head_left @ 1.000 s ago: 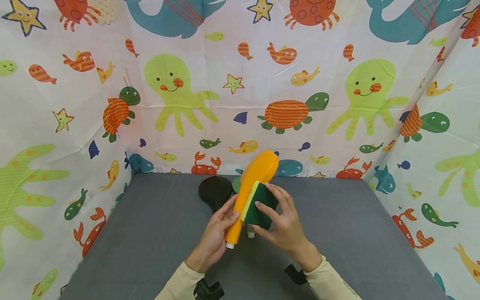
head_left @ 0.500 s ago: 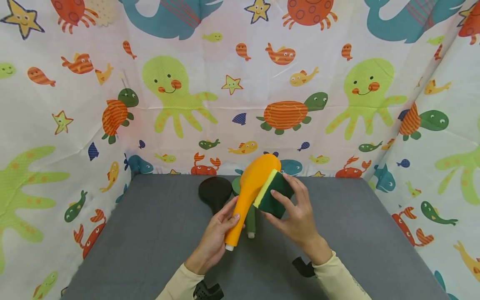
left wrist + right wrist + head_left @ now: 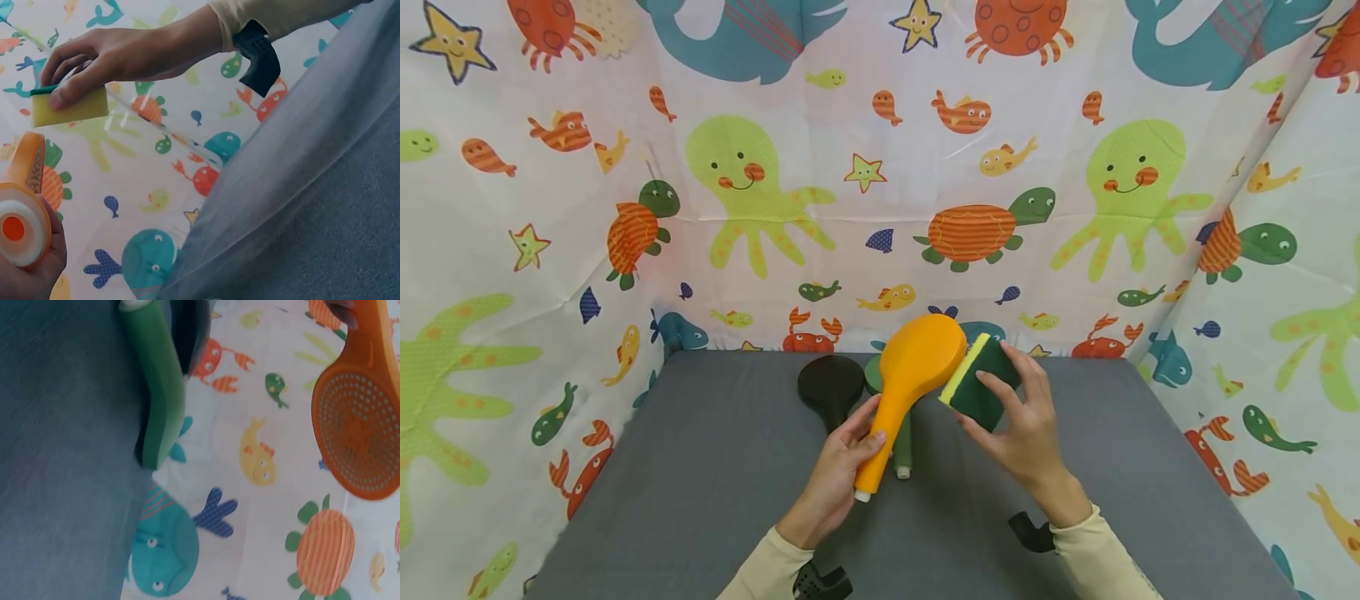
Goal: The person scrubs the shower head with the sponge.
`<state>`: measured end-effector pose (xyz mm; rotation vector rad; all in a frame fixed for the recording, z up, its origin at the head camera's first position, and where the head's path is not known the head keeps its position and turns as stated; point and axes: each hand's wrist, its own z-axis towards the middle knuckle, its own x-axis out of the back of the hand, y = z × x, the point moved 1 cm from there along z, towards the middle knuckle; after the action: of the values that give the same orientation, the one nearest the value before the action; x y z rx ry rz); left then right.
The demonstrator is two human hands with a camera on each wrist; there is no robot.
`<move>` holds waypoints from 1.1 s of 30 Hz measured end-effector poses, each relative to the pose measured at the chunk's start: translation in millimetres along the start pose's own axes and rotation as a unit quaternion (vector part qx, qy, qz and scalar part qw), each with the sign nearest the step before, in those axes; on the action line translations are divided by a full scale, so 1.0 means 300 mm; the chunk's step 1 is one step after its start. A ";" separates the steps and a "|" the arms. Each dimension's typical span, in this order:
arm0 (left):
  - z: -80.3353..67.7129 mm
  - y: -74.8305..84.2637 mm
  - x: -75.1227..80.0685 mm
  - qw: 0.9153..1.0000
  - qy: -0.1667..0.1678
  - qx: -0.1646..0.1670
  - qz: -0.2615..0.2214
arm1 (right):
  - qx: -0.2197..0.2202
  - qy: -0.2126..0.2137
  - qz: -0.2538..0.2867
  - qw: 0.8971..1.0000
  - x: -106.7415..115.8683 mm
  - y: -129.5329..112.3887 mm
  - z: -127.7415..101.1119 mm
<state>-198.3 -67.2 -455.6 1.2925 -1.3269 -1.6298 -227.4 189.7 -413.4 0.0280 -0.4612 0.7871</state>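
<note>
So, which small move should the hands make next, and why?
Perhaps the right hand should bring the sponge onto the orange shower head: the left hand holds its handle, and the sponge's yellow side faces it, seemingly across a small gap.

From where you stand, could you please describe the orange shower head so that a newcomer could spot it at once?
Start at the grey table and find the person's left hand above it. That hand grips the orange shower head by its handle. Unlike the black one and the green one on the table, it is bright orange and held up.
</note>
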 end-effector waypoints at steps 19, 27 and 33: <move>0.123 -0.087 -0.129 0.994 0.049 -0.063 0.069 | -0.068 -0.056 -0.047 0.995 0.105 0.128 -0.131; 0.179 -0.140 -0.210 0.992 0.070 -0.068 0.075 | -0.091 -0.074 -0.059 0.991 0.124 0.189 -0.196; 0.226 -0.194 -0.251 0.989 0.091 -0.083 0.088 | -0.114 -0.105 -0.070 0.985 0.145 0.220 -0.227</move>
<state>-235.6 37.7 -490.5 1.1601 -1.1365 -1.4329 -219.5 279.1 -466.6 -0.0709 -0.7392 0.5919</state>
